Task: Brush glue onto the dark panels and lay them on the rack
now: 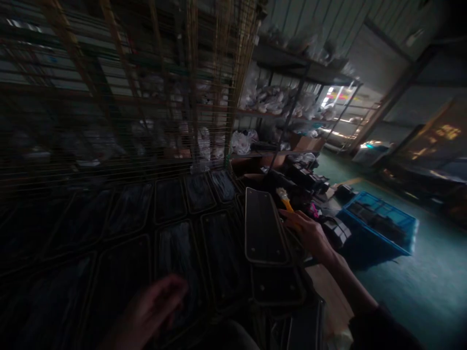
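Observation:
My right hand (304, 228) is closed around the yellow handle of a brush (285, 198), its pale bristles pointing up and away. Just left of that hand, a black rounded panel (264, 226) with a light rim and small corner studs lies on top of other dark panels. My left hand (156, 306), blurred by motion, is at the lower middle over the laid-out panels; its fingers look curled, but what they hold, if anything, cannot be made out. Under it, a dark panel (177, 257) shows whitish streaks.
Rows of similar panels (129, 206) cover the surface to the left. Behind stands a wire rack (193, 97), then shelves (270, 114) with plastic-wrapped items. A blue crate (383, 243) with dark parts sits on the green floor at the right, near piled black parts (306, 177).

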The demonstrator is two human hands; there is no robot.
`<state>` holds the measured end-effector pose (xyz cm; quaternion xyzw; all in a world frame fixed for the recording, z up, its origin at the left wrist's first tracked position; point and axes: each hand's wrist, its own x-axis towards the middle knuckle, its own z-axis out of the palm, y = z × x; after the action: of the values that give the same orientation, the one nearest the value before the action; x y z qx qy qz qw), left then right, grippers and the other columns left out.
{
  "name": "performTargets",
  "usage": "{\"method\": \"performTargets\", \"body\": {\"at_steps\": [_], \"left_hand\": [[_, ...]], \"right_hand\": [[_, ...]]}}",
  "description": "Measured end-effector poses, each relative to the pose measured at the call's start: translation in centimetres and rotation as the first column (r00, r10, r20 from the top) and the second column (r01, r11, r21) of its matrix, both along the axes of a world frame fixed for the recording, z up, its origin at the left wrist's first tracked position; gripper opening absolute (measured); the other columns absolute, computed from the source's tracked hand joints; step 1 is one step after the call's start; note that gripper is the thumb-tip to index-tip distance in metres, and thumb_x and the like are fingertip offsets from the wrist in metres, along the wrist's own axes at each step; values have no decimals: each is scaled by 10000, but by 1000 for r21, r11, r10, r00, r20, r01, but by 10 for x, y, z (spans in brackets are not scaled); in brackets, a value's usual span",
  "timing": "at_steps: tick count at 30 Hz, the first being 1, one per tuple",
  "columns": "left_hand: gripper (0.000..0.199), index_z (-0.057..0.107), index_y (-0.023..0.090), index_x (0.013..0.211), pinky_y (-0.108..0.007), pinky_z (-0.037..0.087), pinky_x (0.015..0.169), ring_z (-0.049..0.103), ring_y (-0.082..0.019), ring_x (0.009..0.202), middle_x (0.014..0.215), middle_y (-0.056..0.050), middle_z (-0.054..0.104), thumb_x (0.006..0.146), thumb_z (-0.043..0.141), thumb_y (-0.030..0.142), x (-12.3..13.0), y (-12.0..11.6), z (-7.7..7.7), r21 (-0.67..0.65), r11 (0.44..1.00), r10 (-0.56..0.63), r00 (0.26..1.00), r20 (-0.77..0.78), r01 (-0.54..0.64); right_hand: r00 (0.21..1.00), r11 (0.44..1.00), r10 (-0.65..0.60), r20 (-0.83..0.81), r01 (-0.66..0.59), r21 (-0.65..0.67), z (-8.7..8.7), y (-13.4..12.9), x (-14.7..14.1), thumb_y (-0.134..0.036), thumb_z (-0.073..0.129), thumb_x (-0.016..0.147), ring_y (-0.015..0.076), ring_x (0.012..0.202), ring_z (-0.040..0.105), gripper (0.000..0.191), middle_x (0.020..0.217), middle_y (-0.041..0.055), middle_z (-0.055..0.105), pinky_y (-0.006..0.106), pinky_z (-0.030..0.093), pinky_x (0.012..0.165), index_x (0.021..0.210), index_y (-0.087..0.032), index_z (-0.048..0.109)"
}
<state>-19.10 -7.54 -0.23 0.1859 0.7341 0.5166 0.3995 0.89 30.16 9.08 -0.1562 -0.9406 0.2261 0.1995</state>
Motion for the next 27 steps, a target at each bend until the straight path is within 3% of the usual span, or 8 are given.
{"method": "performTargets", "body": {"at_steps": [3,6,8,12,14,18,21,27], "left_hand": [[504,587,219,1004,-216,334,410,503,-100,460,727,12,633,807,522,678,40,81,-3,90,991,-102,995,-5,102],[465,567,178,804,-243,402,544,520,-123,567,673,9,574,813,534,642,60,147,-7,125,992,25,983,-180,-2],[436,558,171,717,-250,403,620,512,-136,644,657,9,540,812,563,596,65,169,-9,123,991,80,965,-252,-50],[390,540,176,692,-228,352,583,438,-115,624,630,31,458,814,598,542,73,175,-5,162,978,172,950,-260,-133],[387,518,178,688,-209,339,565,420,-96,602,620,41,426,838,587,528,79,169,1,179,977,165,950,-266,-119],[451,450,206,713,-193,239,396,312,-61,393,490,90,338,831,525,635,92,158,8,120,986,123,992,-39,-117],[494,465,208,752,-188,192,344,291,-60,319,410,106,348,785,532,697,101,153,2,83,990,112,992,60,-117],[529,499,204,861,-166,258,347,386,-74,350,437,87,439,763,541,723,107,148,-12,66,989,119,981,155,-131]], "right_hand": [[999,997,22,-42,-25,-67,2,24,-4,-332,462,986,151,938,633,362,1092,40,625,262,535,831,1331,-293,563],[993,992,69,-99,-79,-94,-9,44,-11,-337,474,987,170,1038,630,320,1166,31,638,282,521,900,1280,-287,592],[990,993,61,-124,-73,-95,-18,54,-15,-341,487,984,176,1027,646,299,1156,29,661,287,527,897,1249,-276,608],[986,988,30,-163,-54,-147,-25,73,-21,-381,463,992,185,916,694,326,1041,42,708,288,565,798,1260,-244,589],[985,988,29,-173,-54,-147,-25,80,-25,-396,458,994,189,905,702,330,1011,43,714,294,570,802,1250,-236,590],[982,992,47,-184,-67,-107,-20,83,-32,-403,460,995,185,904,703,326,1008,36,715,287,568,807,1241,-236,594],[980,993,97,-173,-106,-45,-16,80,-38,-384,475,992,183,931,696,302,1094,37,704,286,564,832,1223,-243,607],[984,986,157,-82,-151,75,-15,78,-49,-346,442,1006,195,1031,672,277,1162,36,687,296,554,864,1197,-234,609]]}}
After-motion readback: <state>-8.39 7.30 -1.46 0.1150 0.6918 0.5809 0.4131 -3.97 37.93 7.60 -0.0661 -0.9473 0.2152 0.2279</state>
